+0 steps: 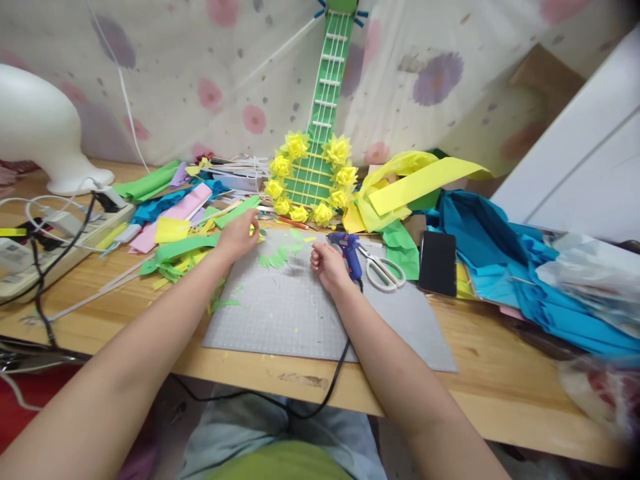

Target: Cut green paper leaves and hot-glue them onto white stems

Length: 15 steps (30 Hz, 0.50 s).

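Observation:
My left hand (240, 235) is over the left back corner of the grey cutting mat (280, 313), its fingers curled towards the thumb. A tiny yellow bit shows by its fingertips, but what they hold is unclear. Above the mat's middle, my right hand (329, 267) is closed in a pinch; anything in it is too small to name. Between the hands lie green paper leaves (275, 257). Just right of my right hand rests a blue glue gun (350, 253), with white-handled scissors (385, 272) beside it. Behind stands a green paper guitar (310, 177) ringed with yellow paper flowers (338, 151).
Coloured paper scraps (185, 230) pile up at left, near a power strip (65, 250) and a white foam head (37, 127). Yellow crepe paper (425, 187), a black phone (437, 263) and blue paper (480, 233) lie at right. A black cord (330, 393) hangs over the table's front edge.

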Motion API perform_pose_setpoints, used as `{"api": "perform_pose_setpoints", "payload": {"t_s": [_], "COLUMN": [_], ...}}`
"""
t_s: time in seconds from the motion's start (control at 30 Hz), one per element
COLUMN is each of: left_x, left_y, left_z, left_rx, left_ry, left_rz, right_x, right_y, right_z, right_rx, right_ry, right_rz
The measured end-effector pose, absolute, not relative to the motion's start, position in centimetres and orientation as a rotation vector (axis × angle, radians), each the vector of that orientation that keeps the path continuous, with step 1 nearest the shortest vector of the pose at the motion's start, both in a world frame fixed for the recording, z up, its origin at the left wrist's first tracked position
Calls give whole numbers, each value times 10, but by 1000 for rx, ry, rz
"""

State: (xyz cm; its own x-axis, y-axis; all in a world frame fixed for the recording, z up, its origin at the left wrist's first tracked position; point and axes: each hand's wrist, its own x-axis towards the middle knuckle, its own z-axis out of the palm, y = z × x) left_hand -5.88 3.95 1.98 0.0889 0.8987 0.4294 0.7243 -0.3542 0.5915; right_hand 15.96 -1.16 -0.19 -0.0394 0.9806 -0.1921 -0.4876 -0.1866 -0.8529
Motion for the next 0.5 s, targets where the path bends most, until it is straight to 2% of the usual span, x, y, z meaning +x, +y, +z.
{"api": "perform_pose_setpoints", "payload": {"t_s": [0.2,0.5], "left_x": [-59,-64], "left_y": [48,57], "left_z": [35,28], "left_rx": [1577,1317], "left_ry": [1497,1501], "left_rz": [1414,1331], "right_x": [160,158], "right_y": [-9,-11], "right_z": [-8,-9], "right_rx": [-940,-915], "right_ry": [-724,-708], "right_rz": [1532,1514]}}
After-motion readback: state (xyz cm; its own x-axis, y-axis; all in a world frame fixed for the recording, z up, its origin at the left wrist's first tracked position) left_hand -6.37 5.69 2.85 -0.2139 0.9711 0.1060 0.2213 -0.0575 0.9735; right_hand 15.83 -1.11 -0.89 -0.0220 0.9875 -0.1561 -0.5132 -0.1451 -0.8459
